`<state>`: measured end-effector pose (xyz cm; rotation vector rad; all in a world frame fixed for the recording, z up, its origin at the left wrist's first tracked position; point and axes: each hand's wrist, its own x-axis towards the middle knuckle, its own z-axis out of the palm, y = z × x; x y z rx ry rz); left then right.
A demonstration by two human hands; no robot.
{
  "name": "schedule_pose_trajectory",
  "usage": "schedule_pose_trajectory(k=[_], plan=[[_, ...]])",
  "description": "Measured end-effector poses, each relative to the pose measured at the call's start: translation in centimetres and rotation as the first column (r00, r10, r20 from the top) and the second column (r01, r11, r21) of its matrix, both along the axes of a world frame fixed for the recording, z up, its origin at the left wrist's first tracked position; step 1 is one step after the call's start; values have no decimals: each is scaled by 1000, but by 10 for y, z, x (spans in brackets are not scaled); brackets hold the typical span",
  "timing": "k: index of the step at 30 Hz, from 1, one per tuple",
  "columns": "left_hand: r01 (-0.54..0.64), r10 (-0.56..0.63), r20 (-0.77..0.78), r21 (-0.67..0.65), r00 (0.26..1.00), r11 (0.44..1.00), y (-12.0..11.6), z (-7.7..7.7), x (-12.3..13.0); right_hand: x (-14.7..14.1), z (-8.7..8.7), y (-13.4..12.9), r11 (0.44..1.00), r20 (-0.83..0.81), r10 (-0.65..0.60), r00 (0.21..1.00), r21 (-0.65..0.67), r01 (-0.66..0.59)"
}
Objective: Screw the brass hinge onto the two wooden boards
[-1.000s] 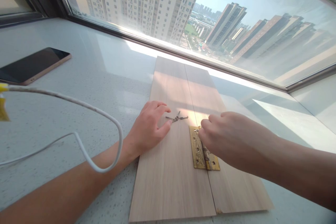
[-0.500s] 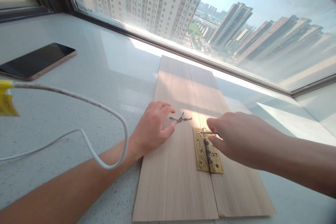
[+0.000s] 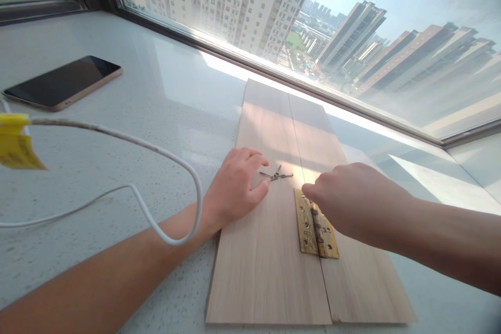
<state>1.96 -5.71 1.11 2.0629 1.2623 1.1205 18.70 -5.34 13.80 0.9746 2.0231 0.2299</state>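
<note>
The brass hinge (image 3: 310,232) lies unfolded across the seam between two pale wooden boards (image 3: 270,271). Over its upper end, my right hand (image 3: 348,201) is closed in a fist around what looks like a slim screwdriver. Only a sliver of its thin metal shaft shows by the fingertips; the handle is hidden in the fist. Several loose screws (image 3: 276,175) lie in a small pile on the left board. My left hand (image 3: 238,185) rests on that board's left edge, fingers loosely curved and apart, with thumb and forefinger beside the screws. It holds nothing.
A phone (image 3: 62,83) lies face up on the speckled white sill (image 3: 164,99) at far left. A white cable (image 3: 156,150) with a yellow tag (image 3: 18,141) loops above my left forearm. The window frame (image 3: 274,73) borders the boards' far end.
My right hand has moved left over the hinge's upper end and turned, covering most of the metal shaft that showed before. The view has shifted slightly. My left hand stays by the screws.
</note>
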Motion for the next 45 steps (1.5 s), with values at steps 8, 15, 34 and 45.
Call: schedule_pose_trajectory(k=[8,15,34,45], plan=[[-96,101,-159,36,982,995,-2,2,2,14,-3,12,809,-340,-560,756,-28,587],[-42,64,-291,81,955,996,1,6,-4,34,6,1,710,-487,-674,555,-222,668],[241,-112,-544,171,831,955,18,37,8,147,-93,-35,504,-761,-286,-582,-636,585],[182,-180,44,-28,983,983,-18,32,68,157,-99,-46,659,-837,-273,-474,-522,541]])
